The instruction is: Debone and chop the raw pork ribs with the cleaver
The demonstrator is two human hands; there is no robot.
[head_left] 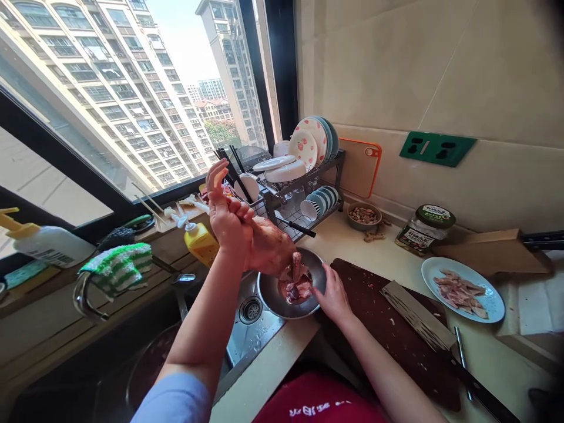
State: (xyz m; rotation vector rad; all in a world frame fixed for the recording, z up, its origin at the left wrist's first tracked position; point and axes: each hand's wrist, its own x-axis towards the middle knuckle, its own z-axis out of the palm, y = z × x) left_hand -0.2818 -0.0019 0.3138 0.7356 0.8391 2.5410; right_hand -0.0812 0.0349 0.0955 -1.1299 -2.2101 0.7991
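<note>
My left hand (pixel 227 214) is raised over the sink edge, closed round the upper end of a raw plucked bird (pixel 268 247) that hangs tilted toward a metal bowl (pixel 275 296). Pinkish innards (pixel 297 285) lie in the bowl under the bird's lower end. My right hand (pixel 332 294) rests on the bowl's right rim, fingers curled over it. The bowl sits at the counter edge between the sink drain (pixel 250 309) and a dark cutting board (pixel 388 329).
A cleaver (pixel 423 320) lies on the board. A blue plate of sliced meat (pixel 462 291) sits to the right. Behind are a dish rack (pixel 304 182) with plates, a small bowl (pixel 363 215), a jar (pixel 425 229), a yellow soap bottle (pixel 200 241) and a tap (pixel 88 294).
</note>
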